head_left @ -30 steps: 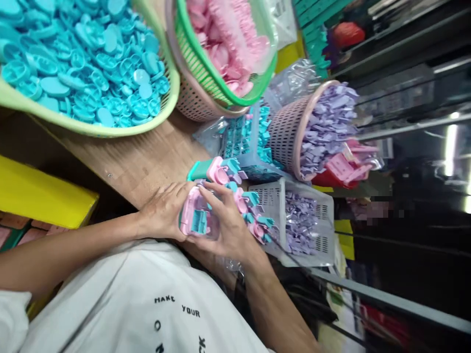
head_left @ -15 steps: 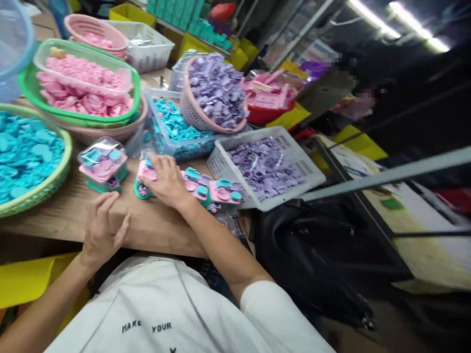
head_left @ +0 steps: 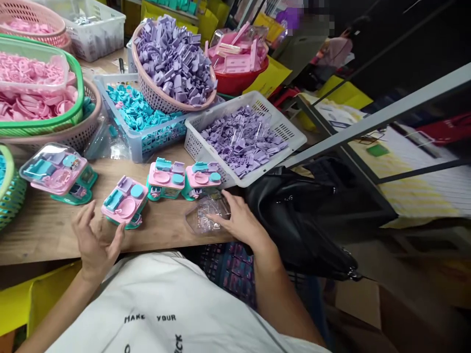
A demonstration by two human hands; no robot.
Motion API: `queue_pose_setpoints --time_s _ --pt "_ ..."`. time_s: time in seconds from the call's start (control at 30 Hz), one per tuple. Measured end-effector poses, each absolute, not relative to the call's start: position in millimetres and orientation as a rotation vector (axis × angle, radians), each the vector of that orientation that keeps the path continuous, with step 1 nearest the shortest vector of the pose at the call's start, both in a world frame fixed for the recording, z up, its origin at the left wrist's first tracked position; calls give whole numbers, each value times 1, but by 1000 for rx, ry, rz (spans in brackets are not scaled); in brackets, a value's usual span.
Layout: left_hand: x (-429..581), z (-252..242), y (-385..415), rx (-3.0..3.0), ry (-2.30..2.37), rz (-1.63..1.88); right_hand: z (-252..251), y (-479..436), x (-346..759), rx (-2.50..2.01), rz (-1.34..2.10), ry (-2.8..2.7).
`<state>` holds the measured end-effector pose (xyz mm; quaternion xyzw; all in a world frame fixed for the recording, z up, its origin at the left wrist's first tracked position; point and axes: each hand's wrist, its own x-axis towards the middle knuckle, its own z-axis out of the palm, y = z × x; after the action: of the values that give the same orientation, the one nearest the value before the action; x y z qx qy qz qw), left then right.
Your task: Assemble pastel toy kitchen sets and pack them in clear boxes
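My left hand [head_left: 97,240] is open, thumb and fingers apart, just in front of a pink, teal and purple toy kitchen [head_left: 125,201]. Its thumb tip is close to the toy's front edge. At the table's front edge, my right hand [head_left: 245,220] spreads its fingers over the right end of several clear plastic covers [head_left: 206,213], the thumb lying across them. Two more uncovered toy kitchens stand side by side behind the covers, a left one [head_left: 165,179] and a right one [head_left: 202,179]. Another toy kitchen [head_left: 61,171], at the left, has a clear cover on top.
A white basket [head_left: 253,179] of purple parts stands at the right, beside a black bag [head_left: 290,220]. Behind are a blue bin [head_left: 136,147] of teal parts, a pink basket [head_left: 162,95] of purple parts and a green basket [head_left: 79,98] of pink parts. A metal bar [head_left: 368,122] crosses the right side.
My right hand has left the toy kitchen and moved right to the clear covers. That toy now sits uncovered before my left hand, which stays open. The view has shifted right.
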<state>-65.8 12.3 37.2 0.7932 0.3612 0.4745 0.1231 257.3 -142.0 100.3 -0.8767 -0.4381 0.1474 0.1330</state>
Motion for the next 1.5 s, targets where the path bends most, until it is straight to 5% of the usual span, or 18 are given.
queue_pose_setpoints --time_s 0.1,0.27,0.4,0.73,0.9,1.0,1.23,1.5 --pt "-59 42 4 2639 664 1485 84 -148 245 -2478 534 -1229" --pt "-3 38 -5 2893 1 534 81 -139 216 -2410 423 -1292" --pt "36 32 4 2837 -49 263 80 -139 211 -2323 405 -1363" --pt "-12 79 2 1758 422 376 74 -150 215 -2332 -35 -1444" --pt "-10 93 -6 1120 625 292 92 -135 183 -1749 -120 -2004" --pt "-20 100 -12 1213 698 327 84 -124 166 -1677 115 -1985" --pt "-89 93 11 2244 927 1011 59 -116 160 -2165 539 -1555" --pt "-93 66 71 2171 598 609 88 -99 169 -2203 621 -2191"
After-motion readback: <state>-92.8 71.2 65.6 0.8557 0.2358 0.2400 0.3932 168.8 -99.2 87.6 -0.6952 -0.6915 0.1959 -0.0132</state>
